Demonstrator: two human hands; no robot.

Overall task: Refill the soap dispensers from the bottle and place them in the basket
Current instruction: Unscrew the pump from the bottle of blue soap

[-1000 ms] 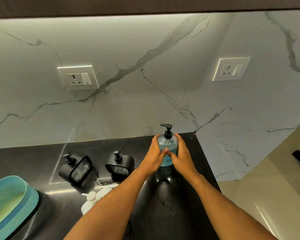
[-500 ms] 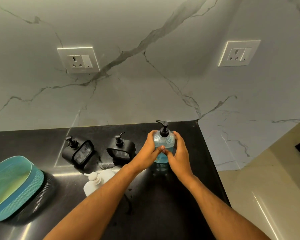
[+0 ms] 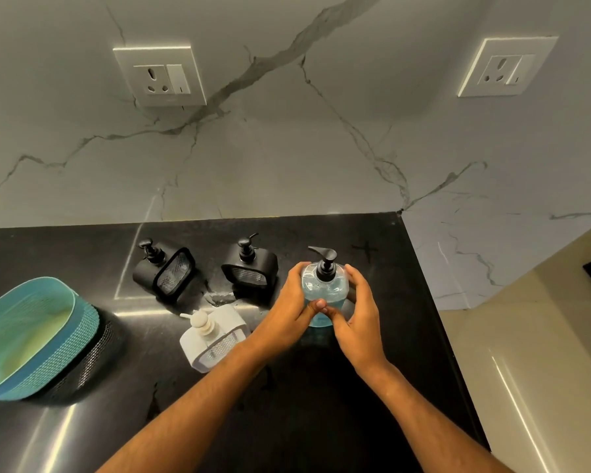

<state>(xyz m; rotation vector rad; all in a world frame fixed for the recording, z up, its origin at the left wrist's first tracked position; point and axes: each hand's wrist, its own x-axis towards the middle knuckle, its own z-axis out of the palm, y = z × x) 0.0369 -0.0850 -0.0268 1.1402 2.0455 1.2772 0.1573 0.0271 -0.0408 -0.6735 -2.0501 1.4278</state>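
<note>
A clear bottle of blue soap [image 3: 325, 285] with a black pump stands upright on the black counter [image 3: 321, 404]. My left hand [image 3: 289, 308] grips its left side and my right hand [image 3: 357, 319] grips its right side, thumbs meeting in front. Two black soap dispensers [image 3: 164, 268] [image 3: 249, 268] stand near the wall to the left of the bottle. A white soap dispenser [image 3: 214, 336] sits in front of them, partly behind my left forearm. A teal basket [image 3: 31, 336] stands at the far left.
Marble wall behind the counter carries two white sockets [image 3: 159, 76] [image 3: 507, 66]. A small wet patch [image 3: 220, 297] lies between the dispensers. The counter's right edge [image 3: 447, 336] drops to a beige floor.
The bottle, held in both hands, has come nearer along the counter, away from the wall. The camera has tilted down, so the counter fills more of the view.
</note>
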